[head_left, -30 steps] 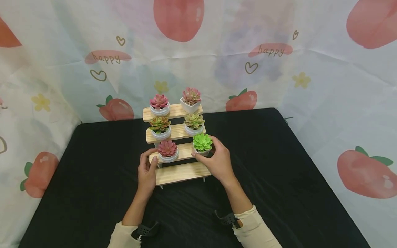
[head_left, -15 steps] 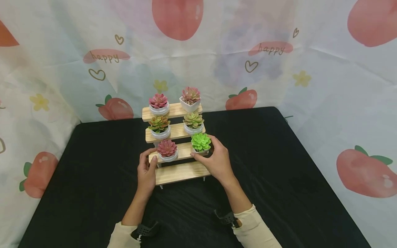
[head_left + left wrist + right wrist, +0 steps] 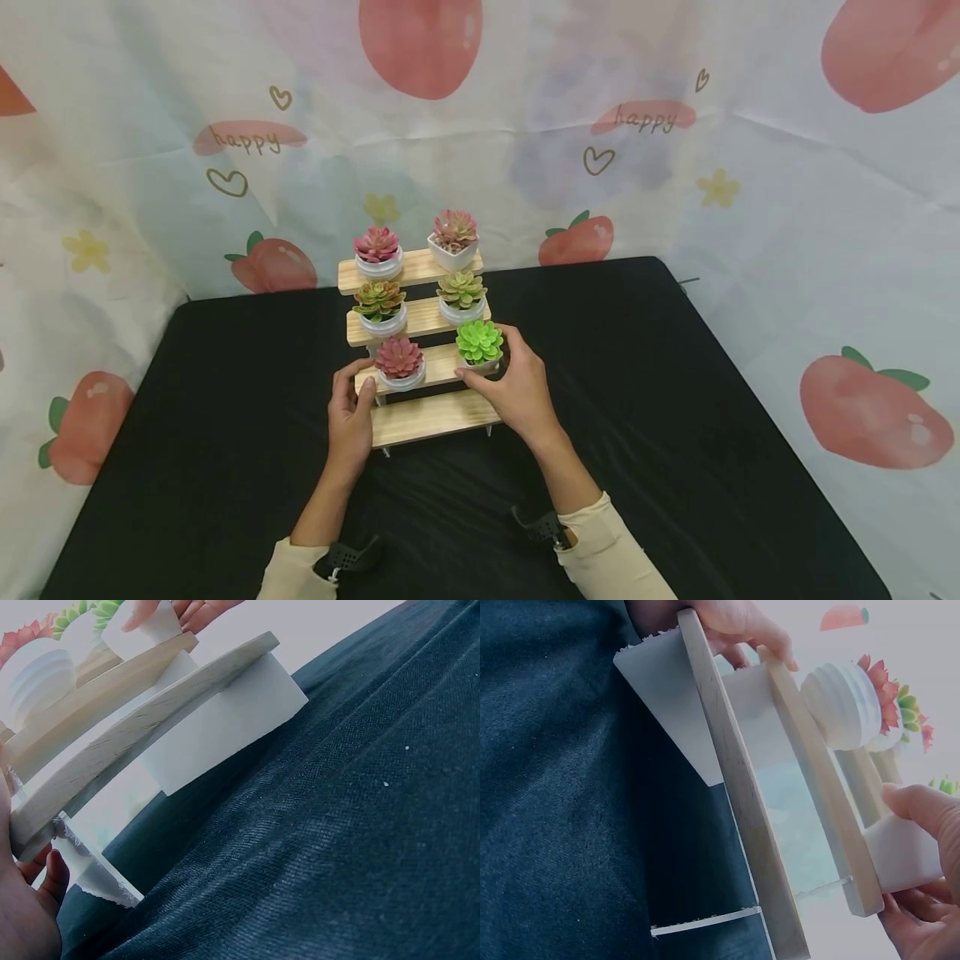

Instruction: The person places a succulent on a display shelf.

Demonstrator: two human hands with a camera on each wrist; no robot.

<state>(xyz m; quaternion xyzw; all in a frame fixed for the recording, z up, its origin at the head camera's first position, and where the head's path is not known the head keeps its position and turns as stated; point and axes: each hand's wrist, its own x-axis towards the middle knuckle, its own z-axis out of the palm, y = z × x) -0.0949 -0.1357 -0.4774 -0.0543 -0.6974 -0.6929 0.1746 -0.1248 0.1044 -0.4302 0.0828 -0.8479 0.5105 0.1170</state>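
A tiered wooden plant stand [image 3: 437, 418] with white side supports stands on the black-covered table. My left hand [image 3: 350, 421] grips its left side, with the fingers around the end of a plank [image 3: 112, 754] in the left wrist view. On the second tier from the bottom, my right hand [image 3: 527, 390] pinches the white pot [image 3: 904, 853] of a bright green succulent [image 3: 479, 341] between thumb and fingers, at the right end. A dark pink succulent [image 3: 399, 358] in a round white pot sits at that tier's left end, near my left fingertips. The bottom plank bears no pot.
Higher up the stand are a green-red succulent [image 3: 379, 300], a pale green one [image 3: 461, 290], a pink one [image 3: 377, 244] and a pinkish one in an angular white pot [image 3: 453, 250]. A printed curtain [image 3: 510, 150] hangs behind the table [image 3: 660, 400].
The green succulent's pot has shifted slightly left along its plank, with my right hand holding it. My left hand keeps its place on the stand. The head view has turned slightly.
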